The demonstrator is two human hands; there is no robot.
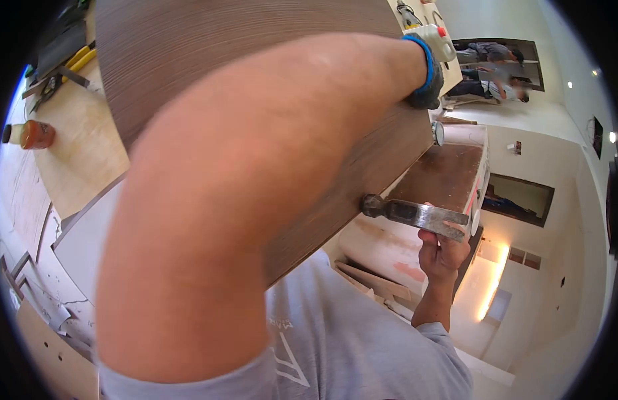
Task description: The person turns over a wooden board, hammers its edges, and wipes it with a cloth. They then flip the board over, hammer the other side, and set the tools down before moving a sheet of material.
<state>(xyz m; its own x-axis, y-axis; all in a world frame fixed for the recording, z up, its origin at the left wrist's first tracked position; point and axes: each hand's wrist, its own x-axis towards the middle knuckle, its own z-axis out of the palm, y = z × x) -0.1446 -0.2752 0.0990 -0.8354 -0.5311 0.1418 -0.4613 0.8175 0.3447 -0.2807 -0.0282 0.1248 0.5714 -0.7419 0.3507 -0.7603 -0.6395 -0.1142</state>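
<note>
Plainly, the right hand (pixel 447 256) is curled narrow around a hammer (pixel 419 215), thumb and fingers bunched behind its split claw end; how much of the handle they grip is hidden. Scuffed bare steel shines along the claw, while the neck and the blunt, rounded striking end are dark, sitting at the lower edge of a wide brown panel (pixel 362 170), though whether the two touch cannot be told. The left arm (pixel 249 147), slightly blurred, bends across the panel to a blue wristband (pixel 425 63); the hand beyond is out of sight, so its opening and anything it holds cannot be told. Fine, wavy grain lines run over the flat, straight-edged panel. Just past the wristband stands a whitish plastic jug (pixel 430 41) with a red cap. Near the left edge, a rounded orange jar (pixel 37 135) rests by a pale, smooth board (pixel 82 140).
</note>
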